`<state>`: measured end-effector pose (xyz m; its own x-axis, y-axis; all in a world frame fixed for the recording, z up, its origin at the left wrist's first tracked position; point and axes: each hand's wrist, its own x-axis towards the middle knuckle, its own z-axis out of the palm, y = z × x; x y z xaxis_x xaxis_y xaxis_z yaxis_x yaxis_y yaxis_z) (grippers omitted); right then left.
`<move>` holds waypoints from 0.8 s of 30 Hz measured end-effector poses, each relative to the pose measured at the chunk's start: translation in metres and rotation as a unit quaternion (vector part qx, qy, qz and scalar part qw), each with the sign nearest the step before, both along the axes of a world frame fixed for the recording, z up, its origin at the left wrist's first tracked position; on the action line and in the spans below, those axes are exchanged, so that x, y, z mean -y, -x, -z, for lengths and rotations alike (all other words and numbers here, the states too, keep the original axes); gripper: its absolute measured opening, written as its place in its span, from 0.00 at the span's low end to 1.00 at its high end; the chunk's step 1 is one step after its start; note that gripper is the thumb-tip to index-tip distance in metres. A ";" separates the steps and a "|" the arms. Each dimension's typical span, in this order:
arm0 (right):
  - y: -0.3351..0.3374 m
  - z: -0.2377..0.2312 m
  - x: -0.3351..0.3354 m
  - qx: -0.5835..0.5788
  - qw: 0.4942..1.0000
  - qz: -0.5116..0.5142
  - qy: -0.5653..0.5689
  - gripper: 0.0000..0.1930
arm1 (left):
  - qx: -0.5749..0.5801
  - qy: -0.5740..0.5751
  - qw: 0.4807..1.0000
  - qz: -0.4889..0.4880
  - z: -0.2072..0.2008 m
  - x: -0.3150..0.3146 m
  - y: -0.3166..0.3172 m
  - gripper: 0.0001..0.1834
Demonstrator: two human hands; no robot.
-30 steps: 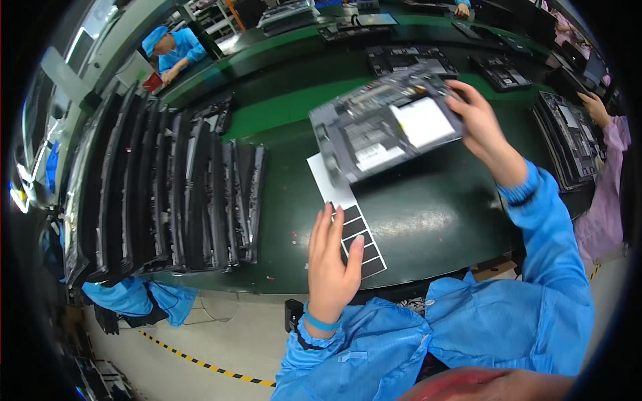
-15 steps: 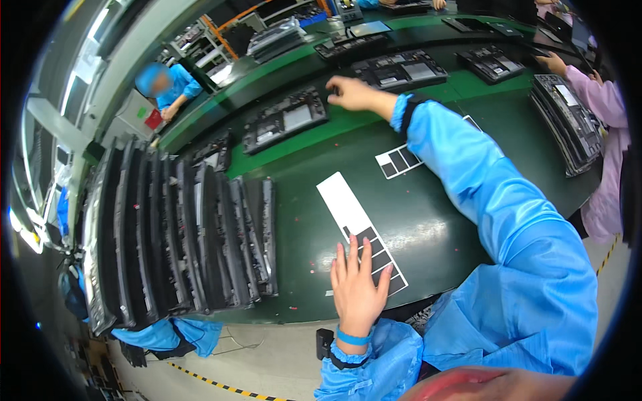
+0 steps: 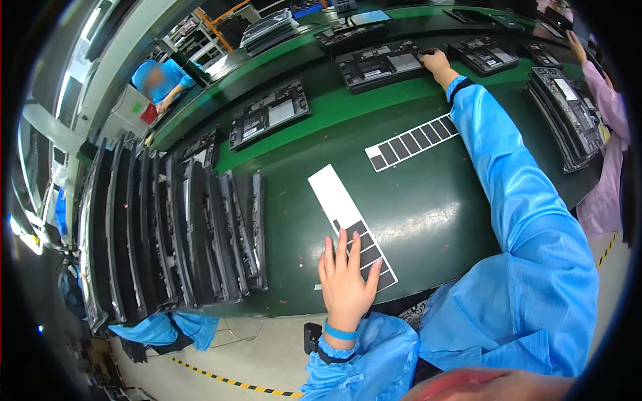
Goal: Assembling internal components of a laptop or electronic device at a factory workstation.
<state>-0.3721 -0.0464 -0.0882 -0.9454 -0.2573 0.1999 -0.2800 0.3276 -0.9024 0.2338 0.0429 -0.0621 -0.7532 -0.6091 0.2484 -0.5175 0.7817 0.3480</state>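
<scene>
Black laptop base [image 3: 374,65], 1 o'clock: right hand [image 3: 438,63], shifted clockwise, now at its 3-o'clock edge, grip indeterminable; work apparently centred there. Left hand [image 3: 348,284] well apart, fingers spread, over black-and-white strip [image 3: 334,194], 5 o'clock.

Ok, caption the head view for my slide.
Right hand at the edge of an opened laptop base, left hand over a label strip.
</scene>
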 end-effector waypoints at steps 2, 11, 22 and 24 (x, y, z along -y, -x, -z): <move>-0.003 0.003 0.002 0.001 0.990 0.001 0.139 0.21 | -0.005 0.008 1.000 0.000 0.000 -0.003 0.000 0.32; -0.096 -0.091 -0.089 0.030 0.926 -0.141 0.348 0.18 | -0.097 -0.012 0.995 -0.012 -0.002 0.002 0.006 0.33; -0.316 -0.046 -0.296 0.168 0.927 -0.216 0.257 0.22 | -0.365 -0.450 0.814 0.041 -0.033 -0.047 0.050 0.34; -0.319 -0.032 -0.307 0.178 0.930 -0.215 0.239 0.21 | -0.296 -0.396 0.869 0.033 -0.037 -0.045 0.048 0.34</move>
